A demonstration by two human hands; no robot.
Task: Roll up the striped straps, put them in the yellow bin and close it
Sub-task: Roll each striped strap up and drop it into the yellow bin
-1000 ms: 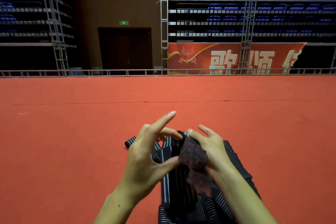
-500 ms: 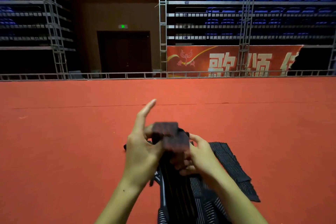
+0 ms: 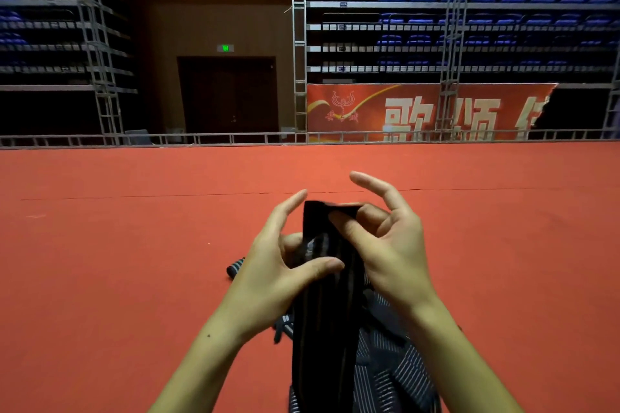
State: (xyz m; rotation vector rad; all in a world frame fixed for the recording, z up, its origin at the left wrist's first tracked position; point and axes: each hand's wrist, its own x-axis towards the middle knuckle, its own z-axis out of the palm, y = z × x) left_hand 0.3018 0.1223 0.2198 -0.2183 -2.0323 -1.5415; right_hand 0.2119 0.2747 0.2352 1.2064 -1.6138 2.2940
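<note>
A dark striped strap (image 3: 327, 305) hangs upright between both hands above the red floor. My left hand (image 3: 278, 265) holds its left side, thumb pressed across the front, index finger raised. My right hand (image 3: 385, 241) pinches the strap's top end with thumb and curled fingers, its index finger lifted clear. More striped straps (image 3: 392, 369) lie in a heap on the floor beneath my wrists. A rolled strap (image 3: 236, 267) lies on the floor just left of my left hand. The yellow bin is not in view.
Red carpet (image 3: 117, 261) stretches all round. A low metal rail (image 3: 201, 138) borders its far edge, with truss towers (image 3: 298, 43), a red banner (image 3: 419, 112) and tiers of blue seats behind.
The strap's reddish end patch has been turned away out of sight. Both hands have lifted the strap higher, and my right hand now pinches its top end.
</note>
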